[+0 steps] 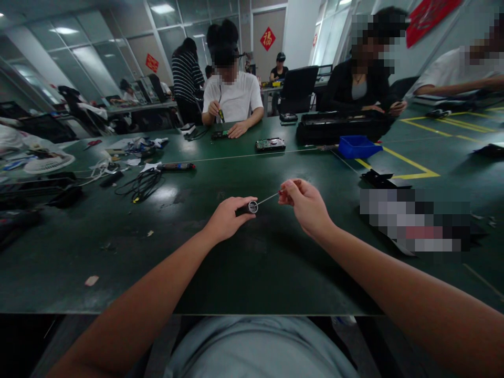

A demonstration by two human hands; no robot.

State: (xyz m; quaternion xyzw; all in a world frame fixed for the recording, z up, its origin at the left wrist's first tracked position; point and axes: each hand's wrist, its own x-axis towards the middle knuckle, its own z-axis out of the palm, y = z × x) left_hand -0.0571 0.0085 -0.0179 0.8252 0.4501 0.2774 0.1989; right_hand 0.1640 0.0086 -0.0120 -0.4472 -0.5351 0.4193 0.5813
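My left hand [228,216] is closed around a small dark cylindrical part [249,208] with a round metal end facing right. A thin light wire or strip [268,199] runs from that end up to my right hand [305,205], whose fingertips pinch its far end. Both hands hover just above the dark green table [244,262], near its middle, about a hand's width apart.
Across the table a person in a white shirt [234,97] works on a small board. A circuit board [270,144], a blue bin [357,146], a long black device [338,126], black cables [142,185] and a white fan [47,163] lie around. Other people sit at right.
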